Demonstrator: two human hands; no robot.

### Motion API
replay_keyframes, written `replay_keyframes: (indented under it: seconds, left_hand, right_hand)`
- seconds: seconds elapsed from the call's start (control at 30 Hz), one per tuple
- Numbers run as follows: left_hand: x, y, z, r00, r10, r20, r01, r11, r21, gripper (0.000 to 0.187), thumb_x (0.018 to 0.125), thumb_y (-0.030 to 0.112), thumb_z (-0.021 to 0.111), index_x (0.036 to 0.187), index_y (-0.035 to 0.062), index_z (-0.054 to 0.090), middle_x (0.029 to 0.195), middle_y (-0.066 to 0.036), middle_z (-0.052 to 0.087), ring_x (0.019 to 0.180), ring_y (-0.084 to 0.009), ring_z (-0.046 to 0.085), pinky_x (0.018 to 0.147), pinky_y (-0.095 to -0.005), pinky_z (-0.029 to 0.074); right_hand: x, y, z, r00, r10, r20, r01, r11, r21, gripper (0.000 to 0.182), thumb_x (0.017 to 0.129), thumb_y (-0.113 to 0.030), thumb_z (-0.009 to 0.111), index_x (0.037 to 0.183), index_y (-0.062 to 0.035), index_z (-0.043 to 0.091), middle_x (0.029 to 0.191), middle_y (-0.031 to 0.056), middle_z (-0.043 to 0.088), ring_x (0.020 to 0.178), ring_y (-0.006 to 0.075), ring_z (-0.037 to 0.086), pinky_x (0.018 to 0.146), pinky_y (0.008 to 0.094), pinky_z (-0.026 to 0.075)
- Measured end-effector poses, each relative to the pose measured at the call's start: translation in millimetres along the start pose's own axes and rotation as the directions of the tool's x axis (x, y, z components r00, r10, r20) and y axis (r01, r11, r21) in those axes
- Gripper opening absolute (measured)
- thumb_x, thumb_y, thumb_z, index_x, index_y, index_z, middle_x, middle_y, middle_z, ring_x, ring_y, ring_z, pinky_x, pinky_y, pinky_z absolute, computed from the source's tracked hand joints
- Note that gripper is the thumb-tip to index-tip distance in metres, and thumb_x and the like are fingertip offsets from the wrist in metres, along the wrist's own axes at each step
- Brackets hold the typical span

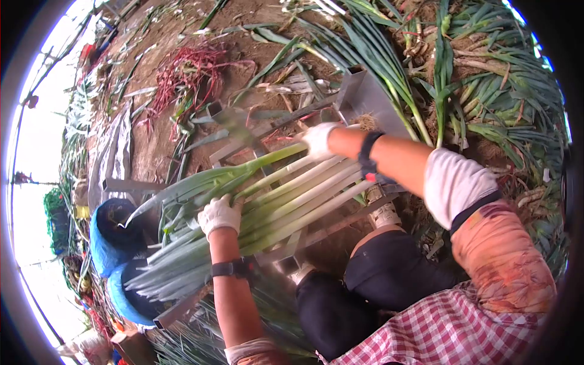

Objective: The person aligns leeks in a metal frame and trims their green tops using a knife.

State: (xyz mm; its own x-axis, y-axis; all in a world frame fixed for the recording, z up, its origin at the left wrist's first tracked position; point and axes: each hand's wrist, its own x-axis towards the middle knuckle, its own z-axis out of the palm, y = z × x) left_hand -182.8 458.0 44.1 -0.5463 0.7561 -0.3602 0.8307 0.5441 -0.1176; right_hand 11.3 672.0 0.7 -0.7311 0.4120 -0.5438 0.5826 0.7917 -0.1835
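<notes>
Several long leeks (292,204) lie side by side across a metal frame (356,97), white stems at the right and green leaves at the left. My left hand (221,216), in a white glove, rests on the leaves with its fingers bent over them; whether it grips any is unclear. Gloved in white too, my right hand (321,141) is closed around the white stem of a leek at the far side of the row. That leek's leaves reach left past my left hand. Roots show just right of my right hand.
Piles of leeks (511,91) cover the ground at the right. Red strings (188,76) lie on the soil beyond the frame. Blue plastic covers (106,243) wrap parts at the frame's left end. More leek leaves lie below my left arm, near my knees.
</notes>
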Motion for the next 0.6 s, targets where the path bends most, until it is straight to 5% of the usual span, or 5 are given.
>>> replay_keyframes:
  seconds: [0.07, 0.2, 0.47, 0.53, 0.6]
  left_hand:
    - [3.9, -0.5, 15.9, 0.996, 0.024, -0.087, -0.029, 0.998, -0.05, 0.044, 0.085, 0.054, 0.048, 0.107, 0.02, 0.065, 0.101, -0.013, 0.062, 0.099, -0.0308, 0.058, 0.086, -0.0425, 0.042]
    - [12.5, -3.7, 25.3, 0.988, 0.079, -0.131, -0.097, 0.987, -0.131, 0.041, 0.084, 0.053, 0.051, 0.104, 0.0214, 0.068, 0.097, -0.015, 0.063, 0.096, -0.0324, 0.059, 0.084, -0.0428, 0.044]
    - [10.2, 6.7, 31.1, 0.972, 0.089, -0.218, -0.131, 0.974, -0.187, 0.038, 0.081, 0.053, 0.054, 0.099, 0.0227, 0.07, 0.088, -0.016, 0.063, 0.088, -0.0334, 0.059, 0.081, -0.0425, 0.045]
    - [6.6, 10.6, 23.3, 0.985, 0.055, -0.163, -0.097, 0.96, -0.263, 0.038, 0.078, 0.048, 0.061, 0.1, 0.0168, 0.067, 0.095, -0.016, 0.062, 0.092, -0.0333, 0.058, 0.083, -0.0421, 0.045]
    - [7.8, 11.9, 27.7, 0.92, -0.021, -0.392, -0.107, 0.948, -0.301, 0.04, 0.074, 0.04, 0.068, 0.1, 0.0108, 0.062, 0.106, -0.015, 0.058, 0.1, -0.0335, 0.054, 0.087, -0.0422, 0.043]
  right_hand:
    - [-29.5, -44.5, -22.9, 0.985, 0.173, -0.002, -0.173, 0.985, 0.016, 0.065, 0.08, -0.043, 0.053, 0.138, -0.017, 0.037, 0.136, 0.0119, 0.045, 0.126, 0.0281, 0.043, 0.103, 0.0479, 0.032]
    - [-25.1, -63.4, 15.5, 0.974, 0.046, -0.223, -0.048, 0.999, -0.002, 0.051, 0.088, -0.03, 0.041, 0.136, -0.0159, 0.039, 0.14, 0.0165, 0.038, 0.131, 0.03, 0.034, 0.109, 0.0476, 0.02]
    - [-43.9, -40.7, 25.7, 0.964, 0.036, -0.265, -0.027, 0.999, 0.036, 0.043, 0.09, -0.037, 0.037, 0.119, -0.0113, 0.056, 0.137, 0.0156, 0.041, 0.13, 0.0292, 0.035, 0.111, 0.0475, 0.015]
    - [-36.5, -39.0, 39.2, 0.874, 0.059, -0.482, -0.036, 0.998, 0.056, 0.03, 0.084, -0.034, 0.048, 0.097, -0.0106, 0.062, 0.106, 0.0112, 0.057, 0.107, 0.0297, 0.05, 0.097, 0.0448, 0.033]
    - [-32.1, -33.9, 55.6, 0.773, -0.013, -0.634, 0.064, 0.996, 0.057, 0.027, 0.083, -0.032, 0.053, 0.096, -0.0099, 0.06, 0.098, 0.0104, 0.057, 0.099, 0.0305, 0.052, 0.094, 0.0431, 0.037]
